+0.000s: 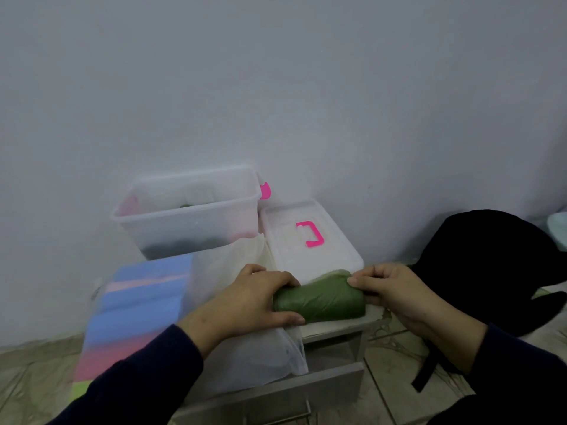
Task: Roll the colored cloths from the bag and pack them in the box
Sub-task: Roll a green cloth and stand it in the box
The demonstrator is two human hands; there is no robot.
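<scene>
**A:** Since both hands are wrapped round the ends of the green cloth roll [319, 302], left hand [254, 299] curled over one end and right hand [389, 289] pinching the other, I'd say the rolling is about finished. It's sitting on the small counter [334, 328].

**B:** Agreed. Next it needs lifting, kept tight, over to the clear plastic box [187, 216] behind the white bag [245, 357]; lid [310, 237] is already off.
</scene>
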